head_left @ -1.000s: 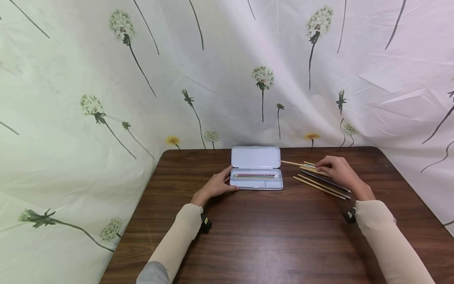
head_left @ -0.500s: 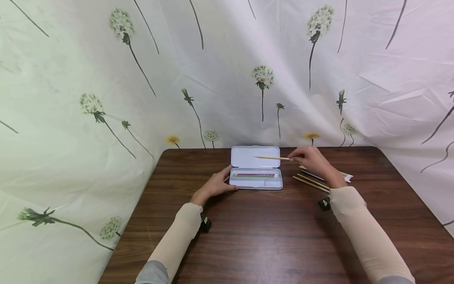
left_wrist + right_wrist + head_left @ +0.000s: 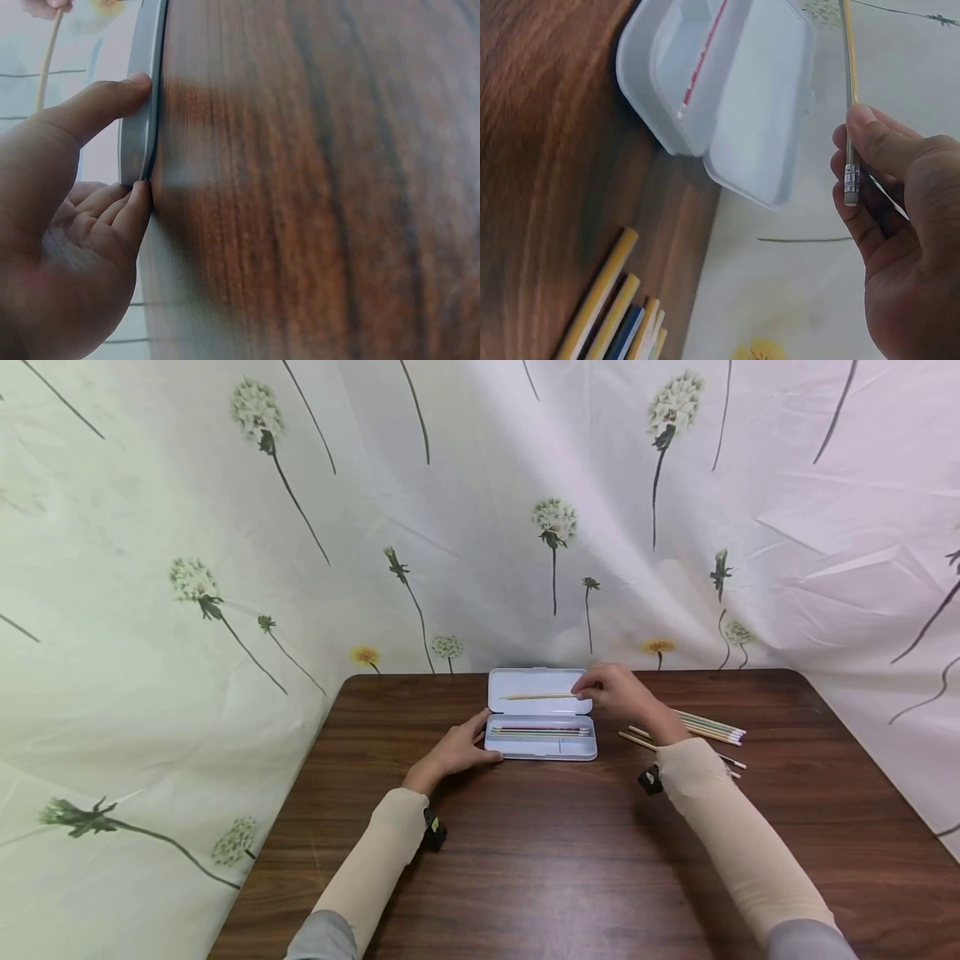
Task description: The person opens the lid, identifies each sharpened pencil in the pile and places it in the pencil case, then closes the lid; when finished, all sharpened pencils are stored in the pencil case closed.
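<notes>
A pale blue-white pencil case (image 3: 528,748) lies with its lid raised at the back of the table. Several pencils (image 3: 540,732) rest in its long rear compartment. At its left end is my left hand (image 3: 459,749); the thumb and fingers hold the case's side, seen close up in the left wrist view. Over the raised lid, my right hand (image 3: 621,693) pinches a yellow pencil (image 3: 850,82) between thumb and fingers near its eraser end. That pencil lies nearly level in the head view, its tip toward the left.
Several loose pencils (image 3: 708,727) lie on the brown wooden table (image 3: 540,852) to the right of the case, partly hidden by the right forearm. Behind the table hangs a white cloth (image 3: 480,585) printed with dandelions.
My right hand has lifted the yellow pencil from the loose pencils and carried it left, over the case's lid. The left hand stays at the case's left end.
</notes>
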Demonstrator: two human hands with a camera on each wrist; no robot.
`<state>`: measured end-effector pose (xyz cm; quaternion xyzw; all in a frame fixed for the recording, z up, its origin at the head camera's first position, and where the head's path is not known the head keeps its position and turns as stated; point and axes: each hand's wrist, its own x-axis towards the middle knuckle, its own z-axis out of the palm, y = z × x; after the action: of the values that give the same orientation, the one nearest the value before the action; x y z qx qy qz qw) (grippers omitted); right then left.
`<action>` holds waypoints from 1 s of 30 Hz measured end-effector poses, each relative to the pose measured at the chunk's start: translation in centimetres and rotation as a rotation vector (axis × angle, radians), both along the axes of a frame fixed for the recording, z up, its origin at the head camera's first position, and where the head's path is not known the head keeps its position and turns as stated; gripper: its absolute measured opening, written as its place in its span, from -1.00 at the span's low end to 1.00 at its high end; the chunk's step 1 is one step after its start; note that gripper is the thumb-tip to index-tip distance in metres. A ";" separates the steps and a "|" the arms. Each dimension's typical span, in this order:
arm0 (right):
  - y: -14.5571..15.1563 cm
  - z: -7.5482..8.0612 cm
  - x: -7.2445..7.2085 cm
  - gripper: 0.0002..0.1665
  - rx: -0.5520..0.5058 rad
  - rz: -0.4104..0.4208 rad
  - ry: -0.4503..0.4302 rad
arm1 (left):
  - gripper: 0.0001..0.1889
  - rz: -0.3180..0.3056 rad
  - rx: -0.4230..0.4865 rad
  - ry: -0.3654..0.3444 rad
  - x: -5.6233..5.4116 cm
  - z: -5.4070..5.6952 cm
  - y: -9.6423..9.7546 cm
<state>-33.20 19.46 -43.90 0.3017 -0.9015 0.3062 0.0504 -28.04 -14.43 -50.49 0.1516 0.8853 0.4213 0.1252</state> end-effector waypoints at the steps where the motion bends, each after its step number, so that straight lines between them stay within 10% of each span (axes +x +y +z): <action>1: -0.2 -0.2 -0.1 -0.87 -0.003 0.002 -0.009 | 0.05 0.000 0.001 0.001 0.0 0.0 0.0; 17: -2.0 -4.2 -0.9 -0.80 0.042 -0.021 -0.054 | 0.05 -0.005 0.011 0.001 0.0 -0.1 0.0; 30: -3.0 -5.6 -0.6 -0.89 0.197 0.002 0.075 | 0.05 0.000 -0.021 0.009 -0.2 -0.2 0.0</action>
<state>-33.81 16.50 -49.47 0.3172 -0.9245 0.2044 0.0539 -28.25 -14.38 -50.70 0.1523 0.8902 0.4114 0.1227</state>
